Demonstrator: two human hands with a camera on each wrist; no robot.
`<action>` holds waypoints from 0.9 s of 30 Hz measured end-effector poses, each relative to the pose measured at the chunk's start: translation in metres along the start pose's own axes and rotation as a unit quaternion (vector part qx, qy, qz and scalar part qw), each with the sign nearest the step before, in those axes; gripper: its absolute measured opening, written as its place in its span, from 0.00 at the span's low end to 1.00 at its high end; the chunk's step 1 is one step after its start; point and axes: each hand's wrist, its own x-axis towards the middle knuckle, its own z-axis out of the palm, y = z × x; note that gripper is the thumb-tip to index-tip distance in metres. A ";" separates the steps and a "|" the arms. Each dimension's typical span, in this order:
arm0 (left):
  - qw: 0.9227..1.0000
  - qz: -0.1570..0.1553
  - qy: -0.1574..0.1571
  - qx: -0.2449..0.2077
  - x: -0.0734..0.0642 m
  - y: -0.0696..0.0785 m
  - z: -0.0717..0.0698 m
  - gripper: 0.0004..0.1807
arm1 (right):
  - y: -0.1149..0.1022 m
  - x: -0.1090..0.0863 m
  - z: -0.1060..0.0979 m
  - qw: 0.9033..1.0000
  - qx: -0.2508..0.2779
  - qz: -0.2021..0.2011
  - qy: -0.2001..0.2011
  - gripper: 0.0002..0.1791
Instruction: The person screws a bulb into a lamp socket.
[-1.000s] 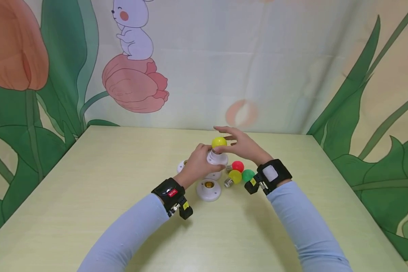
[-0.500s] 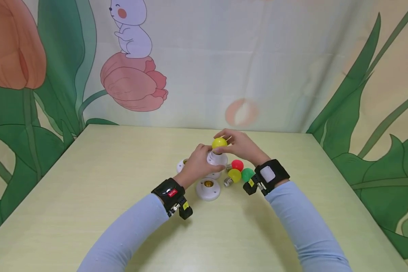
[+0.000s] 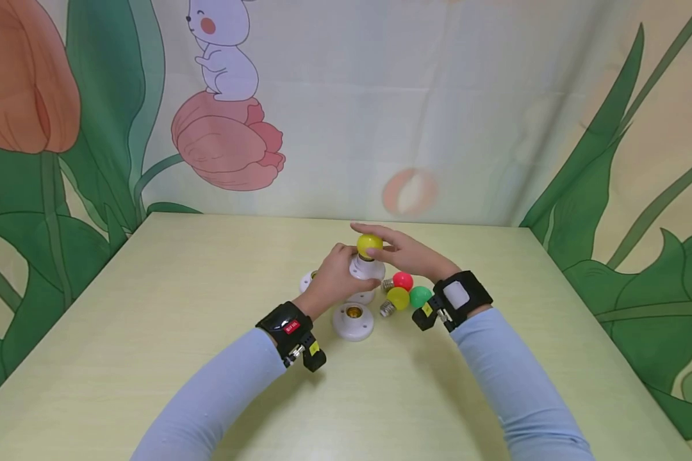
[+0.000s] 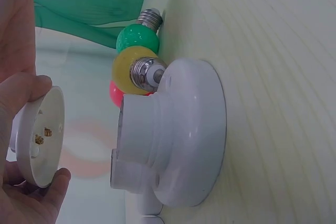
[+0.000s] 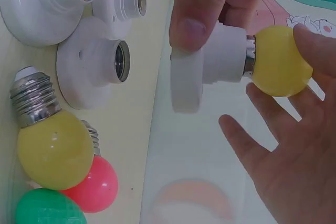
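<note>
My left hand grips a white lamp socket by its round base, above the table. The left wrist view shows that base's hollow underside, with brass contacts. A yellow light bulb sits in the socket's mouth, part of its metal collar still showing. My right hand has its thumb and fingers around the bulb's globe, some fingers stretched out past it. Below, several more white sockets stand on the table, one nearest the front. Beside them lie a red bulb, another yellow bulb and a green bulb.
The pale wooden table reaches back to a curtain printed with tulips and a rabbit. Black wrist straps with cameras sit on both wrists. Sockets and loose bulbs lie close together under the hands.
My right hand's fingers drew in around the bulb, then stretched out again past it. The bulb and socket shifted very slightly left. My left hand keeps its grip.
</note>
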 end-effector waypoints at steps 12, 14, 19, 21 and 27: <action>1.000 0.000 -0.006 -0.016 -0.002 -0.001 0.002 0.39 | 0.002 0.008 0.007 0.990 -0.076 0.057 0.101 0.24; 1.000 0.005 -0.002 -0.018 -0.002 -0.001 0.002 0.38 | 0.002 0.008 0.007 0.993 -0.068 0.042 0.090 0.27; 1.000 0.009 0.006 -0.013 -0.001 -0.001 0.001 0.38 | -0.012 0.001 0.005 0.999 -0.023 -0.016 0.028 0.31; 1.000 0.007 0.005 -0.009 0.000 -0.001 0.000 0.39 | -0.017 -0.001 0.004 0.999 -0.015 -0.032 0.015 0.30; 1.000 0.002 0.002 -0.007 0.000 -0.001 0.000 0.39 | -0.003 0.003 0.003 0.999 -0.027 -0.026 0.009 0.27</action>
